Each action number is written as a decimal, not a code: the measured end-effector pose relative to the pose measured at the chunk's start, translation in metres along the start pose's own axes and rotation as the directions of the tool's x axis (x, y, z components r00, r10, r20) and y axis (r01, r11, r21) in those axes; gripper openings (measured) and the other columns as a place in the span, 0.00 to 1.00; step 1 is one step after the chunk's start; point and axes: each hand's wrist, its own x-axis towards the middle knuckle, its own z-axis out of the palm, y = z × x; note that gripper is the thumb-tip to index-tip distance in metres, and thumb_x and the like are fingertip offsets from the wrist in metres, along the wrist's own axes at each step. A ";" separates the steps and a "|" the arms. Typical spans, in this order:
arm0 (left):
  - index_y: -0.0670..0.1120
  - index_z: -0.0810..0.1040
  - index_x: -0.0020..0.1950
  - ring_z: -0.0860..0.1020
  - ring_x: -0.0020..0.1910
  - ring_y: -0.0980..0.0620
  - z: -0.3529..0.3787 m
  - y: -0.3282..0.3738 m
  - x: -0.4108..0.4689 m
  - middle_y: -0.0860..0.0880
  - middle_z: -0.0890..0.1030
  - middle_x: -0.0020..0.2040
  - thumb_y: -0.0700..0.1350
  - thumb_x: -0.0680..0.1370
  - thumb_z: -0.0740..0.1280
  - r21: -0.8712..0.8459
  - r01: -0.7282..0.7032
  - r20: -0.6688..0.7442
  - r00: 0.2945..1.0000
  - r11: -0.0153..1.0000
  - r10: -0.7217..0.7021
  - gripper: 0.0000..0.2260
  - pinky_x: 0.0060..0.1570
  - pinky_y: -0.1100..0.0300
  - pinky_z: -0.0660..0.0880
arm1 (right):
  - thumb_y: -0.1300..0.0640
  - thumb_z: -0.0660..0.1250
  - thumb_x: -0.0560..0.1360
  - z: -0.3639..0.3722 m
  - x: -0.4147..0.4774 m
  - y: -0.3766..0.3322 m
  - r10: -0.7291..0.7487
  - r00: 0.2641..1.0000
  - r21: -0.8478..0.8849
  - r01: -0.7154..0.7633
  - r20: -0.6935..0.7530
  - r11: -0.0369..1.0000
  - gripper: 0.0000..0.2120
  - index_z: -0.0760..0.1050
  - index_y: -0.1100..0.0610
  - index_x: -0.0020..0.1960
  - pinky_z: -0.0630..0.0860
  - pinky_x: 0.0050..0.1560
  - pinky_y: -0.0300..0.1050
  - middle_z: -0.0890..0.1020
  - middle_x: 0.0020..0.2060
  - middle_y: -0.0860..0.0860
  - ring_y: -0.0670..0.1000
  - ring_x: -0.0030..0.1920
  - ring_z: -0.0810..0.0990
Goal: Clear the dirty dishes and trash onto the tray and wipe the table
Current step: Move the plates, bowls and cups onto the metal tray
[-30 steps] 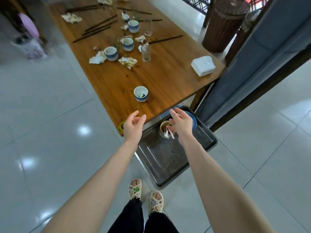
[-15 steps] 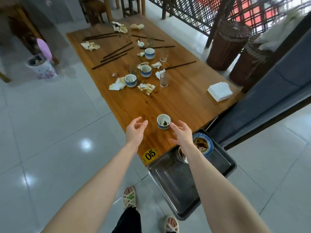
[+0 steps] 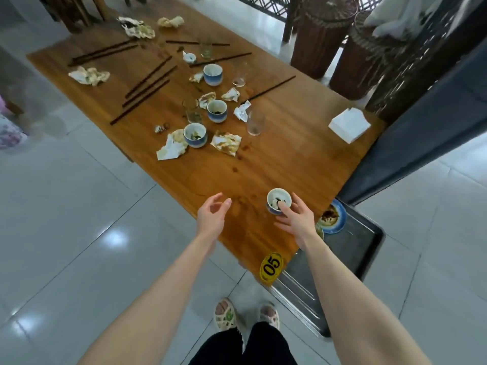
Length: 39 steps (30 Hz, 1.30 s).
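Right hand (image 3: 296, 219) has advanced from tray (image 3: 369, 248) to nearest blue-and-white teacup (image 3: 278, 201), fingers spread, forefinger on rim; left hand (image 3: 212, 216) loosely spread, empty; cup judged light, rigid, breakable, best taken by its sides

cups (image 3: 278, 201): 4 | glasses (image 3: 255, 123): 4 | napkin stack (image 3: 349, 124): 1 | tray (image 3: 353, 248): 1 | hands (image 3: 213, 216): 2
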 end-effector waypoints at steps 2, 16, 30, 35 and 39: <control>0.51 0.75 0.65 0.75 0.57 0.51 -0.004 0.000 0.010 0.54 0.76 0.52 0.50 0.78 0.68 -0.007 0.009 0.005 1.000 1.000 -0.009 0.16 0.55 0.54 0.77 | 0.56 0.73 0.72 0.005 0.003 0.002 -0.008 1.000 0.019 0.008 0.001 1.000 0.34 0.64 0.50 0.74 0.80 0.35 0.42 0.80 0.54 0.49 0.52 0.40 0.86; 0.50 0.74 0.66 0.74 0.55 0.53 -0.040 0.025 0.076 0.53 0.75 0.54 0.50 0.78 0.68 -0.031 0.010 -0.022 1.000 0.999 -0.010 0.17 0.45 0.62 0.75 | 0.58 0.73 0.72 0.083 0.025 -0.029 -0.116 0.993 0.048 0.115 0.017 0.992 0.28 0.70 0.54 0.70 0.82 0.42 0.43 0.80 0.54 0.50 0.52 0.45 0.85; 0.47 0.65 0.74 0.76 0.62 0.46 -0.055 0.089 0.180 0.44 0.73 0.66 0.46 0.77 0.69 -0.055 0.058 -0.047 0.997 0.997 -0.061 0.27 0.56 0.52 0.78 | 0.56 0.73 0.72 0.152 0.083 -0.074 -0.092 0.996 0.010 0.093 -0.010 0.996 0.27 0.70 0.52 0.70 0.81 0.37 0.41 0.80 0.49 0.45 0.49 0.41 0.85; 0.48 0.63 0.75 0.74 0.63 0.46 -0.053 0.096 0.207 0.44 0.71 0.68 0.43 0.76 0.71 -0.062 0.081 0.013 0.997 0.995 -0.081 0.30 0.56 0.51 0.78 | 0.55 0.73 0.72 0.161 0.092 -0.083 -0.091 0.995 -0.014 0.090 -0.039 0.996 0.28 0.69 0.51 0.70 0.81 0.38 0.41 0.81 0.47 0.43 0.50 0.41 0.86; 0.50 0.62 0.76 0.72 0.66 0.46 -0.054 0.094 0.222 0.45 0.70 0.70 0.43 0.74 0.73 -0.003 0.079 0.053 0.995 0.997 -0.079 0.33 0.55 0.52 0.78 | 0.56 0.73 0.72 0.168 0.093 -0.087 -0.079 0.994 -0.006 0.079 -0.082 0.997 0.28 0.70 0.51 0.70 0.81 0.37 0.40 0.80 0.45 0.41 0.49 0.40 0.86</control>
